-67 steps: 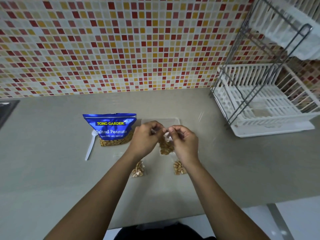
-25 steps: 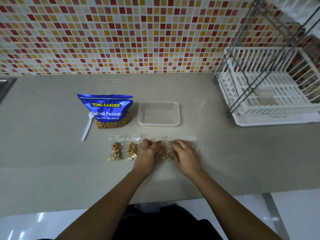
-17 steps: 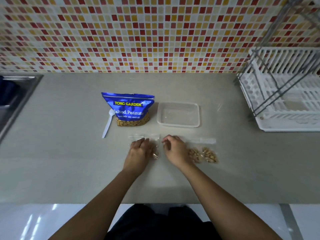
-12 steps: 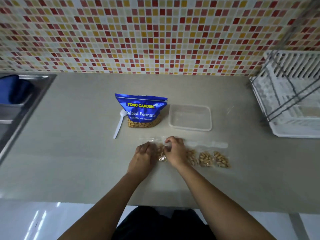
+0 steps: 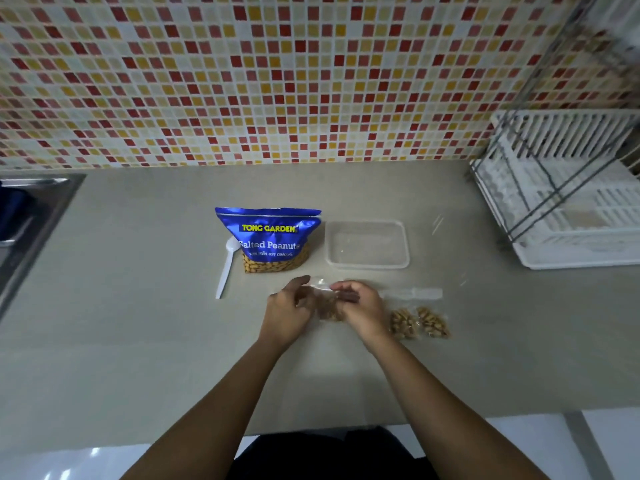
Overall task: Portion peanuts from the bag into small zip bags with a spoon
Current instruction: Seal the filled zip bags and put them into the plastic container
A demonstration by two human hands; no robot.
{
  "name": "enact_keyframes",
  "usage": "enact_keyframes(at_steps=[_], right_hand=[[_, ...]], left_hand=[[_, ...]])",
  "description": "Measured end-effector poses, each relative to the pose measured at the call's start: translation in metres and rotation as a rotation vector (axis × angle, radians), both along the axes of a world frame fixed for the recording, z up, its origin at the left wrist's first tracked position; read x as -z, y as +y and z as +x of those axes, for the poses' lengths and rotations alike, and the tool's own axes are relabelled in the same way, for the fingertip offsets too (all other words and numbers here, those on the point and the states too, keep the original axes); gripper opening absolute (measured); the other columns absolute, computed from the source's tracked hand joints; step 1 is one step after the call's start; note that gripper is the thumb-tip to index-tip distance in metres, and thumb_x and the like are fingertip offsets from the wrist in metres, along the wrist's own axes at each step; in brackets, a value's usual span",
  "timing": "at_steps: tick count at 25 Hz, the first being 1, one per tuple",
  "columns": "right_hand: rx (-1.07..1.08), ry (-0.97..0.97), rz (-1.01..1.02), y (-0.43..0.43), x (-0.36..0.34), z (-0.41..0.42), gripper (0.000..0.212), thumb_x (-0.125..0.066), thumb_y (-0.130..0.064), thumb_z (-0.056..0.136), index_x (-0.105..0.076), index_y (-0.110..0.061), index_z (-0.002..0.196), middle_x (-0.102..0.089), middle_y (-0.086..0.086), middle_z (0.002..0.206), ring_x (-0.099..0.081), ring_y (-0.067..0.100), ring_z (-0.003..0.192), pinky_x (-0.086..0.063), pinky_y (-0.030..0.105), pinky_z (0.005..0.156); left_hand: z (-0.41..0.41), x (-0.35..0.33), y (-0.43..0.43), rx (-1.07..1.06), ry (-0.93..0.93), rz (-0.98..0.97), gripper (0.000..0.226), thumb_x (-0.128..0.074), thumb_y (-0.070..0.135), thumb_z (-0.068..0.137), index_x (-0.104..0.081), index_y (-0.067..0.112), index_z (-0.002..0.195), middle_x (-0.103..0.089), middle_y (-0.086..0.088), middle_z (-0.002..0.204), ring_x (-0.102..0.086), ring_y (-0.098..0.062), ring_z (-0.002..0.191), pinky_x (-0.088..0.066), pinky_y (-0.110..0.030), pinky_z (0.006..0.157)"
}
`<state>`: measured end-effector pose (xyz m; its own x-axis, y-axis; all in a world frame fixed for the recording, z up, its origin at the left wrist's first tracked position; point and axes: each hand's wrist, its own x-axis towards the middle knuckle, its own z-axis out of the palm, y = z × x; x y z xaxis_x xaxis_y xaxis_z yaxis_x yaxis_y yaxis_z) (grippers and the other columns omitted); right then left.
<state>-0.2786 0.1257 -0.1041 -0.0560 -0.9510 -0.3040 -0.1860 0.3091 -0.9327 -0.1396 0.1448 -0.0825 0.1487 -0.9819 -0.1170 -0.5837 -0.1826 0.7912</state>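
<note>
Open counter (image 5: 138, 341) spreads across the near left, from the near edge up to the spoon (image 5: 227, 268), which lies just left of the upright peanut bag (image 5: 268, 240). A clear container (image 5: 367, 265) stands close on the bag's right, leaving only a narrow gap. The left hand (image 5: 287, 310) and right hand (image 5: 363, 310) fill the middle, pinching a small zip bag (image 5: 329, 306). Two filled zip bags (image 5: 403, 323) block the spot just right of the right hand. Past them bare counter runs to the dish rack (image 5: 568, 237) at far right. A sink (image 5: 31, 223) bounds the far left and the tiled wall (image 5: 277, 81) the far side
</note>
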Motion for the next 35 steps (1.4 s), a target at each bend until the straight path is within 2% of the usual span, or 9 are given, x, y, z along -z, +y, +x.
enact_keyframes(at_steps=[5, 8, 12, 17, 22, 26, 28, 31, 35], right_hand=[[0.084, -0.233, -0.125, -0.003, -0.041, -0.024, 0.021, -0.066, 0.0, 0.081, -0.063, -0.021, 0.079, -0.066, -0.003, 0.077, -0.062, 0.007, 0.07, -0.049, 0.022, 0.07], [0.139, -0.337, -0.145, -0.006, -0.067, -0.04, 0.028, -0.067, 0.0, 0.08, -0.054, -0.023, 0.089, -0.064, -0.001, 0.079, -0.063, 0.015, 0.076, -0.051, 0.027, 0.069], [0.117, -0.472, -0.139, -0.01, -0.103, -0.056, 0.022, -0.065, 0.0, 0.082, -0.061, -0.018, 0.095, -0.068, -0.005, 0.072, -0.066, 0.005, 0.065, -0.052, 0.018, 0.062], [0.126, -0.378, -0.208, -0.012, -0.121, -0.069, 0.003, -0.064, -0.011, 0.085, -0.067, -0.012, 0.086, -0.071, -0.001, 0.071, -0.069, 0.005, 0.067, -0.053, 0.015, 0.06], [0.104, -0.241, -0.311, -0.013, -0.122, -0.07, 0.003, -0.065, -0.014, 0.085, -0.068, -0.015, 0.084, -0.07, 0.009, 0.079, -0.07, 0.02, 0.075, -0.057, 0.025, 0.069], [0.11, -0.119, -0.395, -0.011, -0.121, -0.071, 0.004, -0.066, -0.019, 0.085, -0.068, -0.022, 0.083, -0.072, 0.008, 0.081, -0.07, 0.024, 0.078, -0.058, 0.039, 0.077], [0.093, -0.086, -0.404, -0.011, -0.121, -0.071, 0.006, -0.065, -0.019, 0.086, -0.067, -0.024, 0.082, -0.072, 0.005, 0.08, -0.071, 0.022, 0.076, -0.058, 0.04, 0.077], [0.095, 0.039, -0.419, -0.012, -0.12, -0.07, 0.007, -0.064, -0.018, 0.087, -0.066, -0.022, 0.082, -0.071, 0.002, 0.078, -0.069, 0.018, 0.075, -0.058, 0.04, 0.075], [0.124, 0.132, -0.475, -0.013, -0.124, -0.071, 0.009, -0.063, -0.017, 0.087, -0.066, -0.022, 0.08, -0.07, 0.001, 0.077, -0.067, 0.016, 0.072, -0.057, 0.032, 0.069]], left_hand=[[-0.014, -0.03, -0.019, 0.017, 0.399, -0.08, 0.002, -0.065, 0.011, 0.085, -0.063, 0.013, 0.086, -0.068, -0.002, 0.079, -0.062, -0.008, 0.073, -0.048, -0.022, 0.072], [-0.027, -0.057, -0.028, 0.086, 0.606, -0.071, 0.009, -0.062, 0.004, 0.085, -0.06, 0.013, 0.086, -0.067, 0.003, 0.071, -0.062, -0.004, 0.068, -0.051, -0.018, 0.069], [-0.044, -0.087, -0.035, 0.09, 0.686, -0.111, 0.01, -0.063, 0.001, 0.084, -0.062, 0.011, 0.083, -0.062, 0.007, 0.055, -0.059, -0.004, 0.057, -0.052, -0.017, 0.062], [-0.055, -0.11, -0.036, 0.122, 0.486, -0.16, 0.002, -0.064, 0.012, 0.086, -0.063, 0.01, 0.086, -0.062, -0.002, 0.067, -0.061, -0.009, 0.06, -0.055, -0.024, 0.061], [-0.063, -0.124, -0.038, 0.254, -0.034, -0.381, 0.007, -0.065, 0.022, 0.085, -0.067, 0.016, 0.084, -0.06, 0.017, 0.065, -0.06, 0.001, 0.061, -0.043, -0.01, 0.056], [-0.066, -0.13, -0.038, 0.275, -0.135, -0.418, 0.01, -0.062, 0.023, 0.086, -0.068, 0.015, 0.085, -0.059, 0.015, 0.067, -0.056, 0.008, 0.059, -0.038, -0.003, 0.056], [-0.069, -0.129, -0.038, 0.279, -0.169, -0.411, 0.012, -0.06, 0.024, 0.087, -0.068, 0.015, 0.087, -0.061, 0.011, 0.07, -0.056, 0.004, 0.06, -0.042, -0.009, 0.058], [-0.073, -0.124, -0.038, 0.259, -0.249, -0.388, 0.013, -0.056, 0.029, 0.088, -0.065, 0.019, 0.088, -0.066, 0.004, 0.078, -0.062, -0.012, 0.069, -0.053, -0.032, 0.066], [-0.071, -0.127, -0.036, 0.198, -0.318, -0.356, 0.011, -0.057, 0.031, 0.087, -0.064, 0.023, 0.087, -0.065, 0.006, 0.078, -0.059, -0.015, 0.071, -0.049, -0.032, 0.065]])
